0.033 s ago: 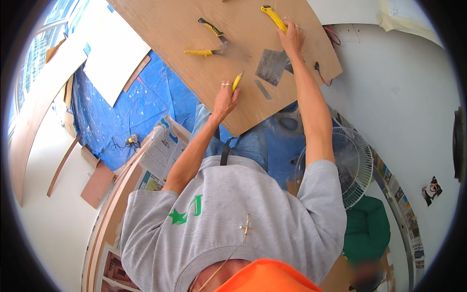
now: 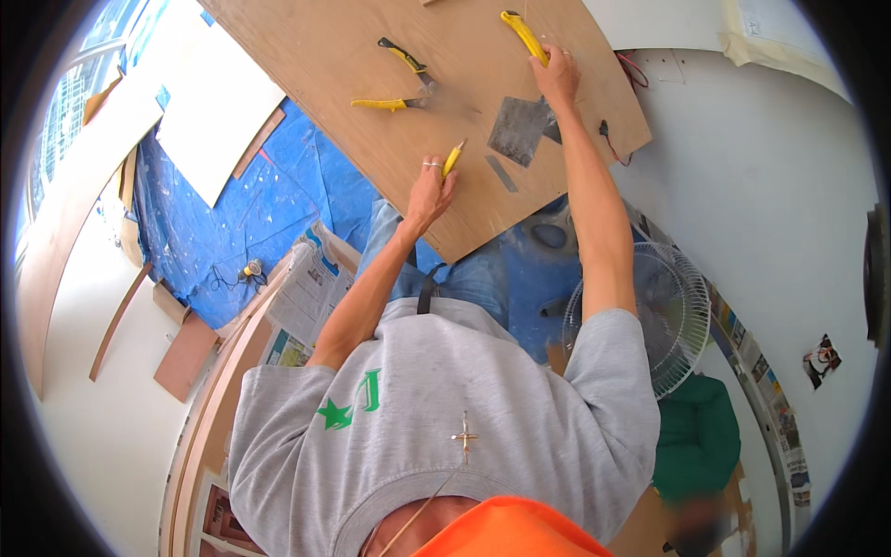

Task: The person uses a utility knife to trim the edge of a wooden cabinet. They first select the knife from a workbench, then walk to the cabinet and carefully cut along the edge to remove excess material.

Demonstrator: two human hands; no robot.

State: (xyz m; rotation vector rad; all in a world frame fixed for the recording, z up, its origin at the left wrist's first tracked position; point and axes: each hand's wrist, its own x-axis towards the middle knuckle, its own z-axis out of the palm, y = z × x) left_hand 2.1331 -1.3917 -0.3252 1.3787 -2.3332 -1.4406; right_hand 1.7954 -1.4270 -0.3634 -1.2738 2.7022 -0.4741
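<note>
A short yellow pencil is gripped in my left hand, its sharpened tip pointing up and away over the wooden board. Farther off and to the right, my right hand is closed around the near end of a yellow-handled cutter; its other end is hidden by the fingers. A grey square sheet lies on the board beside my right forearm. Closer to me rests a narrow grey strip. Left of these lie two yellow handles meeting at a blurred head, resembling spread snips.
Blue sheeting covers the floor. A wire-caged fan stands by my right arm, with a green-clothed person behind it. Newspaper lies at my left. Red wires hang past the board's right edge.
</note>
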